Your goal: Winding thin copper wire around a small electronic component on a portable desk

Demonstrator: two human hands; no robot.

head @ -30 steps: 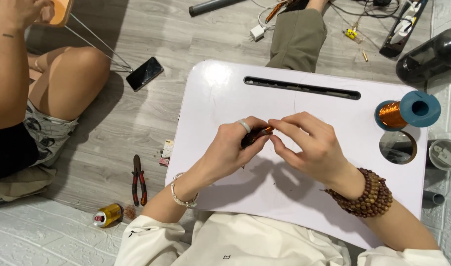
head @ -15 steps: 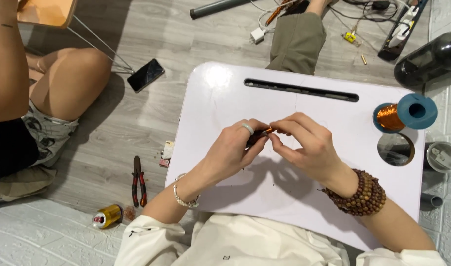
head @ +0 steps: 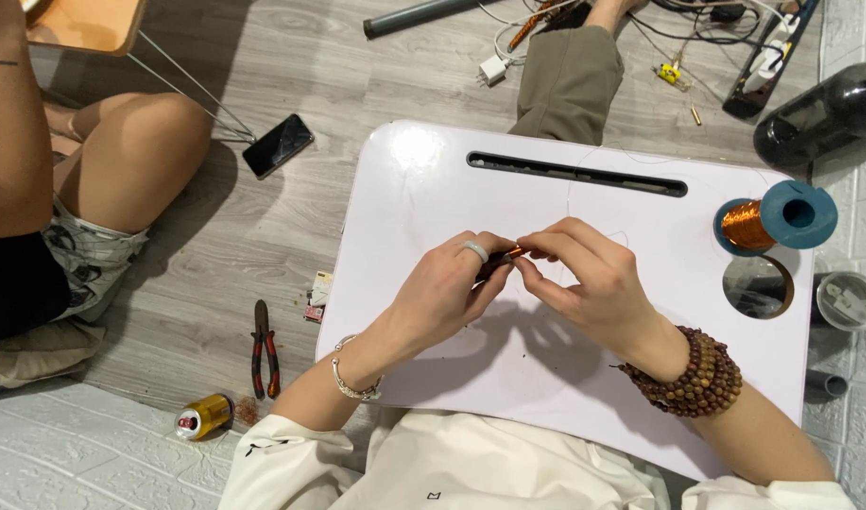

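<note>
Over the middle of a white lap table point(head: 423, 179), my left hand point(head: 447, 288) and my right hand point(head: 584, 279) meet at their fingertips. Between them they pinch a small dark piece wound with copper wire point(head: 514, 252); only its orange tip shows. A ring sits on a left finger, a silver bracelet on that wrist, and wooden bead bracelets on the right wrist. A very thin wire runs from my hands towards a teal spool of copper wire point(head: 773, 219) lying at the table's right edge.
Red-handled pliers point(head: 264, 348), a gold can point(head: 204, 416) and a small packet point(head: 317, 297) lie on the floor at left. A phone point(head: 278, 145) lies near another person's bare leg point(head: 130, 151). Cables, a power strip point(head: 768, 52) and a dark bottle point(head: 825, 113) lie beyond.
My hands stay together at the same spot, with only slight finger movement on the wound piece. The person at left has shifted their arm a little.
</note>
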